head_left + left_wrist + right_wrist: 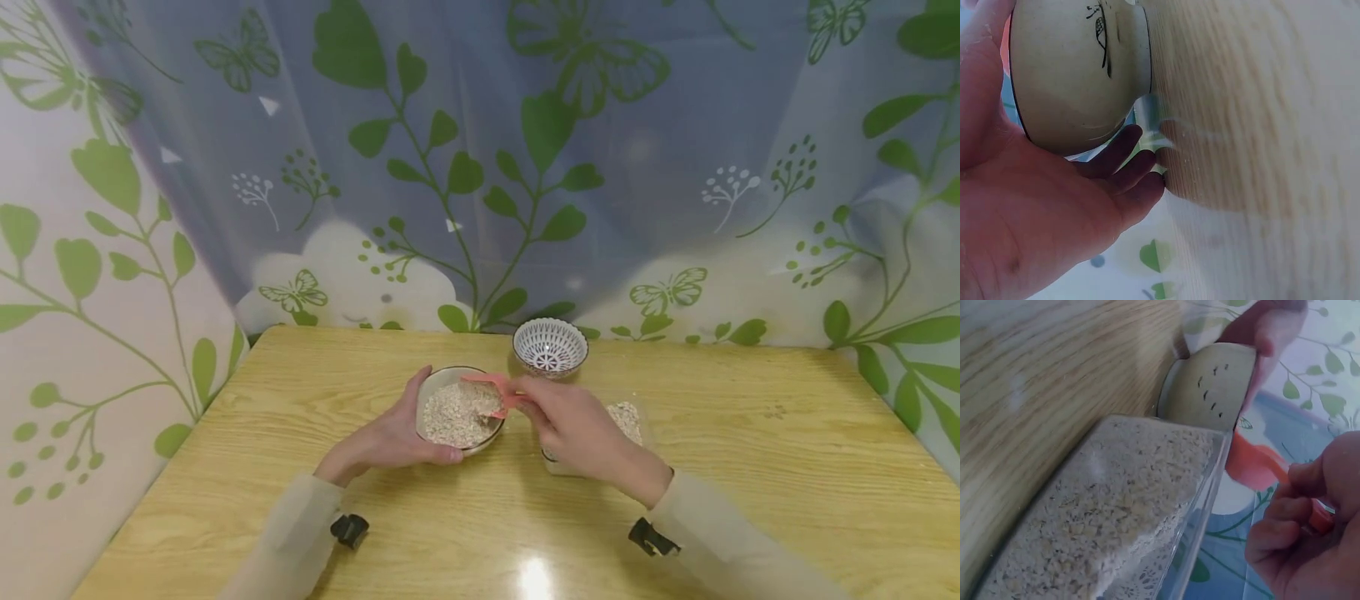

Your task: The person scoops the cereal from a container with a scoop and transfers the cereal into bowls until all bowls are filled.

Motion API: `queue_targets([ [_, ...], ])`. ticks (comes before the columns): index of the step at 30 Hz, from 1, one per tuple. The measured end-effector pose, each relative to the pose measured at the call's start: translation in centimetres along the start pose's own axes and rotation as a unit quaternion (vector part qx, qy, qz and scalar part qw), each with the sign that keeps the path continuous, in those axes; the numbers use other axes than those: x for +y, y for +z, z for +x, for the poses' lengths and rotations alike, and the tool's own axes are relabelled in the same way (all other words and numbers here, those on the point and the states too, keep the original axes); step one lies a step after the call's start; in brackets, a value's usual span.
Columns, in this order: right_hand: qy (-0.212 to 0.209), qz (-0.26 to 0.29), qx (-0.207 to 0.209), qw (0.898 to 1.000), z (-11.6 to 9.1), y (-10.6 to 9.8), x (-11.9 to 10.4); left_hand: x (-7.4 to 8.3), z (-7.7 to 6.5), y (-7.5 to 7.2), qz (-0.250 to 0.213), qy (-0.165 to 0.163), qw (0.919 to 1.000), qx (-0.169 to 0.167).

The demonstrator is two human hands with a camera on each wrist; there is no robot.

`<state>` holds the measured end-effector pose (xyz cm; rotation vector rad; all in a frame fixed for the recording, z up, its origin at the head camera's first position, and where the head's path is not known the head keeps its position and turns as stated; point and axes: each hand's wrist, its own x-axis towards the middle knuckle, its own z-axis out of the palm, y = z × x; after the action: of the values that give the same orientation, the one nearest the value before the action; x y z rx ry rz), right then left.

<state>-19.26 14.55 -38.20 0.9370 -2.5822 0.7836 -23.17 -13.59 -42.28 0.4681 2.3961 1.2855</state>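
Note:
My left hand (390, 429) grips a cream bowl (429, 392) at its left side, thumb along the near rim and fingers round the far side. Dark brush-like marks decorate the bowl's outer wall (1072, 75). Rolled oats (453, 417) lie inside it. Over the bowl's right side, my right hand (577, 425) pinches the handle of a coral-pink scoop (507, 392), which bears oats and tilts into the bowl. Partly hidden under my right hand stands a clear plastic box (1200, 519) of oats (1104, 494).
A white bowl with a dark lattice pattern (551, 346) stands at the back edge of the wooden table (750, 467). Behind the table hangs a curtain (480, 167) printed with leaves and butterflies. Black bands (350, 529) sit on both beige sleeves.

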Motion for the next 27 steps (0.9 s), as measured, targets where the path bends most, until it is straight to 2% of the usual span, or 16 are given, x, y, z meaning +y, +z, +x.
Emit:
queue_targets([
  [2,-0.031,-0.037,0.015,0.999,0.0,0.3,-0.2,-0.1,0.0,0.0,-0.003,-0.001,1.0,-0.002],
  [4,-0.043,-0.054,0.018,0.997,0.0,0.6,-0.3,0.0,0.0,0.1,-0.004,-0.005,1.0,-0.002],
  [12,-0.048,-0.066,-0.016,0.996,0.4,1.2,-1.2,0.3,0.0,0.0,-0.001,-0.013,0.9999,-0.005],
  [15,-0.045,-0.093,-0.021,0.994,0.2,1.1,-1.3,0.3,0.0,0.0,0.002,-0.01,0.9999,-0.006],
  [20,-0.068,-0.148,-0.012,0.987,-0.1,0.9,-0.8,0.2,0.0,0.0,0.008,-0.012,0.9999,-0.004],
  [27,-0.085,-0.219,-0.022,0.972,-0.3,0.4,-0.8,0.3,-0.1,0.0,0.012,-0.019,0.9997,0.001],
])
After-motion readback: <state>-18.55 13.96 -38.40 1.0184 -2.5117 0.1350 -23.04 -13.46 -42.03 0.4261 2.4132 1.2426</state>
